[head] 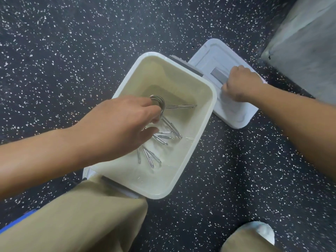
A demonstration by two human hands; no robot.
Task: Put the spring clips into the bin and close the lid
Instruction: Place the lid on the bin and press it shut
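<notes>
A white plastic bin point(189, 157) stands open on the speckled floor. Inside it hang several silver spring clips point(169, 130), bunched at their round ends. My left hand point(123, 124) reaches into the bin and pinches those round ends, so the clips fan out below my fingers. The white lid point(234, 113) lies flat on the floor to the right of the bin, touching its rim. My right hand point(240, 82) rests on the lid with the fingers curled around its grey handle point(218, 73).
My knee in tan trousers point(87, 215) presses against the bin's near corner, and my other knee point(249, 239) is at the bottom right. A grey slab point(305, 44) fills the top right corner. Dark speckled floor point(72, 51) surrounds the bin.
</notes>
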